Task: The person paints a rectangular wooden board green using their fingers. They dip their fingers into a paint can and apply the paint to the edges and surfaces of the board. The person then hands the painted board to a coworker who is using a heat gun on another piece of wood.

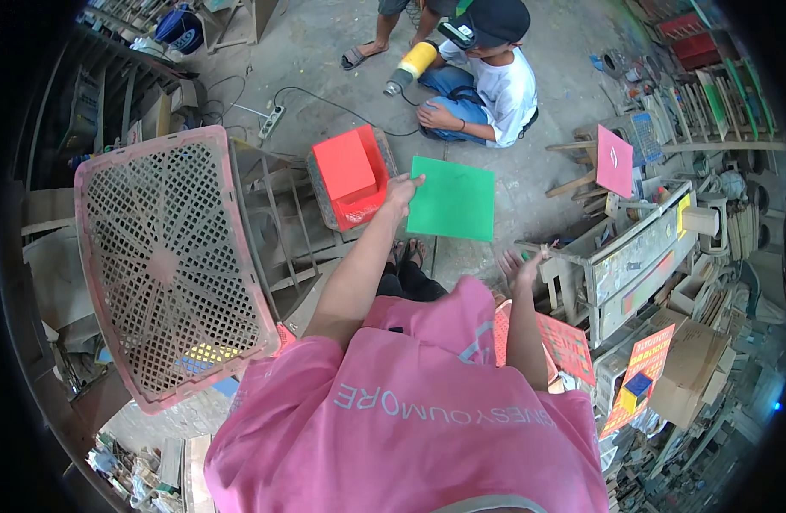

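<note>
My left hand (401, 193) is closed on the left edge of a flat green square panel (453, 201), with the thumb lying over its top face. The panel is held out in front of me, above the concrete floor. Just left of that hand, a red box-shaped piece (345, 168) rests on a red panel (369, 205) atop a low grey-brown support. Lower right of the panel, my right hand (523, 267) is raised with its fingers spread, apart from the panel and holding nothing I can see.
A pink-rimmed plastic lattice basket (164, 267) stands at the left. Ahead, a squatting person (494, 81) holds a yellow power tool (417, 60); its cable and a power strip (271, 122) lie on the floor. A worn wooden bench (636, 256) and stacked boards crowd the right.
</note>
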The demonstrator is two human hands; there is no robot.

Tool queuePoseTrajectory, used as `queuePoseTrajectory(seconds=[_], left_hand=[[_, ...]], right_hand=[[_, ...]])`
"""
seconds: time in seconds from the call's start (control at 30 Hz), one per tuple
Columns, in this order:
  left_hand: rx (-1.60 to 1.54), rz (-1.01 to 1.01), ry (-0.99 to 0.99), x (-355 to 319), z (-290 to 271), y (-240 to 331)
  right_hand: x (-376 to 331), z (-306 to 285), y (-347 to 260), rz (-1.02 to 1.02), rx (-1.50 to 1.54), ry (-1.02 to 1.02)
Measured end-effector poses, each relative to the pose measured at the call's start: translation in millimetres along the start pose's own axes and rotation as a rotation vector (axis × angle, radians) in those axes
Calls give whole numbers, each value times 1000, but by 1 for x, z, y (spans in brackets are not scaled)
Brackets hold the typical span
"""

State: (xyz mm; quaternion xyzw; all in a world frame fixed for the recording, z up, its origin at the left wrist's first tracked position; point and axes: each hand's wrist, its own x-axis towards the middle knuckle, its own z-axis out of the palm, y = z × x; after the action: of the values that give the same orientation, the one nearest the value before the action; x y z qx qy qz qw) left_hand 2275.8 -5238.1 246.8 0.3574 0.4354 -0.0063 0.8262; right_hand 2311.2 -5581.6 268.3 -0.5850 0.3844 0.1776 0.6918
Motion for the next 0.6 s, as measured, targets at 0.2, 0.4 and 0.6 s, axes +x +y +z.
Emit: queuePoseTrajectory(seconds=[0.2, 0.4, 0.6], left_hand=[[-4, 2, 98, 40, 3, 11], [-17, 2, 91, 64, 1, 1], [210, 109, 112, 60, 9, -7]], right_hand=[[17, -136, 48, 95, -156, 104], [-28, -214, 93, 218, -169, 323], [-54, -225, 103, 206, -126, 363]])
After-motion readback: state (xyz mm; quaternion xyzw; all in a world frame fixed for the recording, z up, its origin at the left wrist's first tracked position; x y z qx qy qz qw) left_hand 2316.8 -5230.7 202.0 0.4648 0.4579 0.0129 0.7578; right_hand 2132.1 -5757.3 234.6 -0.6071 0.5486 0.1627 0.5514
